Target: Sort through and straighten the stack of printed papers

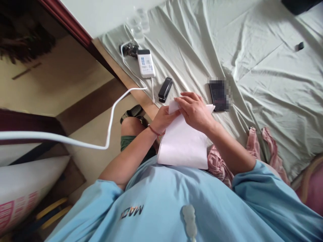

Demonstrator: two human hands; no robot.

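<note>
White sheets of paper (185,143) rest against my lap and the front of my blue shirt. At the upper left corner of the paper, my left hand (165,118) is closed on the edge, thumb on top. My right hand (194,109) lies over the upper edge, its fingers bent around the paper and reaching toward the left hand. How many sheets there are, I cannot tell. A black stapler (165,89) lies on the bed just beyond my left hand. Right of my right hand is a dark phone (219,95), partly blurred out.
A white power bank (146,64) with a white cable (111,124) lies at the bed's left edge. Clear plastic cups (138,23) stand behind it. Pink cloth (218,164) is bunched beside my lap. A small black object (300,46) sits far right on the pale sheet (191,43).
</note>
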